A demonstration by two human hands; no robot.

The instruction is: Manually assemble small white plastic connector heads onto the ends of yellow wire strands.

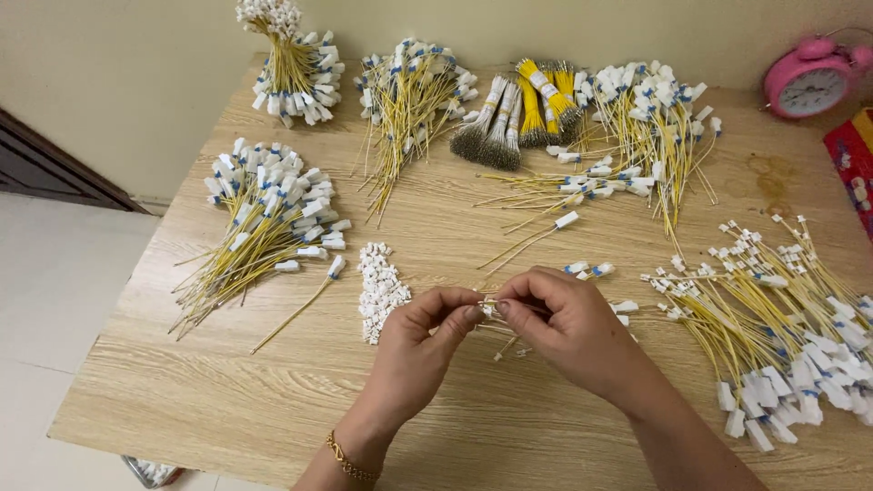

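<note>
Plain cream wall behind, pale tiled floor at left, a dark door edge at far left. In front, a light wooden table [273,400] with grain running left to right, crowded with wire bundles.

At the centre, both hands close together, fingertips almost meeting. Left hand [420,338] pinching with thumb and forefinger on a small white connector [488,309]; a gold bracelet [350,461] on that wrist. Right hand [564,323] curled over from the other side, fingers closed on the same small piece and on a thin yellow wire [509,344] hanging below the fingers toward the table. Held thing right between the two hands, just above the surface, equally near to both. Long axis of the wire roughly slanting from upper right down to lower left, though mostly hidden under the right fingers.

Just left of the left hand, a small heap of loose white connectors [380,289], nearer to the left hand. At right, well within reach of the right hand, a wide fan of yellow wires with white tags [773,336]. At far left, another such bundle [259,223]. Along the back, more bundles, some standing upright [296,59], plus bunches with bare metal strand ends [491,132]. In the back right corner, a pink alarm clock [809,82], and a red packet [855,164] at the edge.
</note>
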